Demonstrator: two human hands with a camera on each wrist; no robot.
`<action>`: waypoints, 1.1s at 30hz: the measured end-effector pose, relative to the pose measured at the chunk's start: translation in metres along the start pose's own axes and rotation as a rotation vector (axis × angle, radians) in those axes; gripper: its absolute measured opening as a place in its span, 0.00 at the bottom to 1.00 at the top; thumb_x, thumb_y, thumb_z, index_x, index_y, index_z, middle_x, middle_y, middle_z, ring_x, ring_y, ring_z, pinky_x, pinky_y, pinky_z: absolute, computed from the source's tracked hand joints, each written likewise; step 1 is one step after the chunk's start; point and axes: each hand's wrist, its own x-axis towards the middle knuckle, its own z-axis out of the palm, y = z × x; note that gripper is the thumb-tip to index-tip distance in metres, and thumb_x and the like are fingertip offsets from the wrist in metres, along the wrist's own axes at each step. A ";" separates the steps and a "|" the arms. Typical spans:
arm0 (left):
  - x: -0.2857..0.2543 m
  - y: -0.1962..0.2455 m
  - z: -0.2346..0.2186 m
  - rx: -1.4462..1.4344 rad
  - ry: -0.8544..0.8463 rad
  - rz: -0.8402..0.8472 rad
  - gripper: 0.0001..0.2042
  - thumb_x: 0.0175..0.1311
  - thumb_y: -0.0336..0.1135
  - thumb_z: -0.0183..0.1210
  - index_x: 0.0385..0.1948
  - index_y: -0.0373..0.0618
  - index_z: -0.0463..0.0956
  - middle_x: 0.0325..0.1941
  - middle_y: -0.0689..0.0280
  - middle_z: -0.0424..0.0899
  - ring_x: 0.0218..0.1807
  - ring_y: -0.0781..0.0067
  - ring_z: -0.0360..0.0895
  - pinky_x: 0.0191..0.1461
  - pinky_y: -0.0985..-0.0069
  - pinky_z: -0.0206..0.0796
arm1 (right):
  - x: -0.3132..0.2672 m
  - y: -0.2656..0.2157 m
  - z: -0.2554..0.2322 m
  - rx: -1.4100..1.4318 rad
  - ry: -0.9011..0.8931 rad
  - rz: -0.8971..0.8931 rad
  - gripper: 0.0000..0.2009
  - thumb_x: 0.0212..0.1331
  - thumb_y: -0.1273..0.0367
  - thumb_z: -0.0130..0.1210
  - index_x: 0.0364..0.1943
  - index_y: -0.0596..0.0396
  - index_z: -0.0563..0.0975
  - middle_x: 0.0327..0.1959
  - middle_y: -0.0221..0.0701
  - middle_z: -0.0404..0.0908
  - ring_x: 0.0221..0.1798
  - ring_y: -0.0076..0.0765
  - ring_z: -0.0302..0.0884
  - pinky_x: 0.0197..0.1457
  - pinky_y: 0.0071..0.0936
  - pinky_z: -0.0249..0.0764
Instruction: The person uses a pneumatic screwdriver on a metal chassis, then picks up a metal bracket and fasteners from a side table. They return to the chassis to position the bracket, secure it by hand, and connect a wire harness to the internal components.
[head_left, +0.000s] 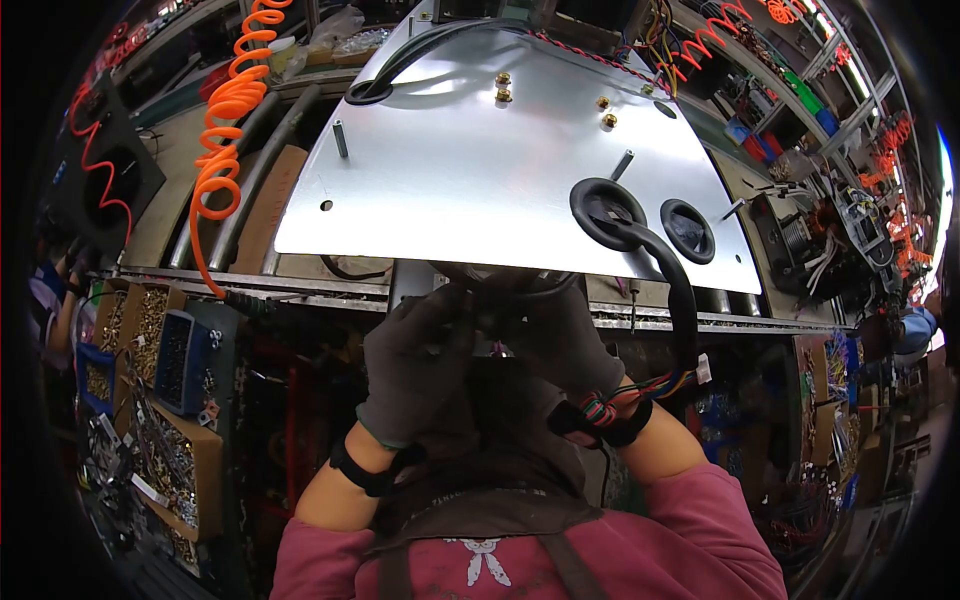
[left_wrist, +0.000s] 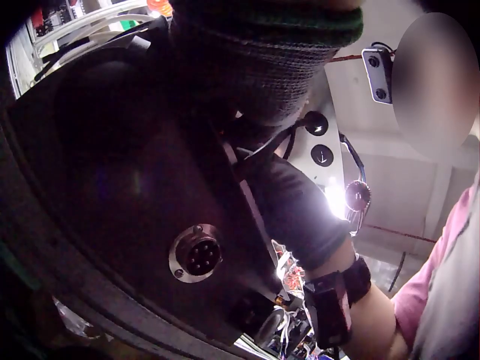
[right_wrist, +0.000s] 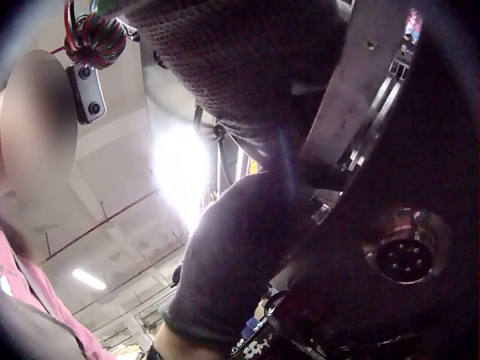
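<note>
Up close, both gloved hands — left hand (head_left: 415,360), right hand (head_left: 560,335) — work under the metal panel (head_left: 480,170) (grip hidden).

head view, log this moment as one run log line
left hand: gripping part under panel edge | right hand: same spot, touching left | metal panel: flat on bench | round connector: unplugged
</note>
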 end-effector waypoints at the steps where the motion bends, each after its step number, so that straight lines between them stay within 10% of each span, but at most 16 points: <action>1: 0.000 0.000 0.000 0.000 0.000 0.000 0.11 0.56 0.24 0.63 0.42 0.39 0.80 0.34 0.58 0.84 0.34 0.72 0.84 0.32 0.79 0.73 | 0.000 0.000 0.000 0.000 0.000 0.000 0.14 0.54 0.78 0.55 0.46 0.60 0.79 0.37 0.40 0.83 0.40 0.42 0.83 0.41 0.30 0.78; 13: 0.003 0.009 0.000 0.018 0.011 0.002 0.09 0.58 0.25 0.64 0.41 0.37 0.80 0.34 0.60 0.83 0.33 0.74 0.83 0.33 0.80 0.72 | -0.007 0.009 0.008 -0.067 0.084 -0.001 0.13 0.53 0.76 0.55 0.45 0.58 0.81 0.31 0.41 0.83 0.32 0.42 0.83 0.34 0.32 0.78; 15: 0.002 0.008 0.000 0.036 -0.004 -0.021 0.10 0.58 0.24 0.64 0.41 0.37 0.80 0.34 0.60 0.83 0.33 0.75 0.83 0.33 0.80 0.71 | -0.008 0.004 0.008 -0.014 0.057 0.210 0.14 0.54 0.79 0.61 0.46 0.59 0.80 0.37 0.32 0.85 0.39 0.24 0.83 0.40 0.23 0.79; 21: 0.001 0.007 -0.003 0.014 -0.021 -0.038 0.11 0.56 0.23 0.63 0.42 0.37 0.80 0.36 0.59 0.84 0.35 0.74 0.83 0.35 0.80 0.72 | -0.009 0.009 0.008 0.346 0.044 0.204 0.17 0.56 0.80 0.53 0.51 0.59 0.79 0.39 0.37 0.86 0.40 0.24 0.83 0.42 0.21 0.79; 33: 0.002 0.002 -0.001 0.109 0.015 0.024 0.11 0.55 0.27 0.65 0.41 0.40 0.81 0.34 0.56 0.84 0.34 0.68 0.85 0.34 0.78 0.75 | -0.007 0.011 0.006 0.102 0.002 0.127 0.17 0.55 0.82 0.51 0.49 0.59 0.80 0.36 0.38 0.86 0.38 0.28 0.85 0.40 0.24 0.80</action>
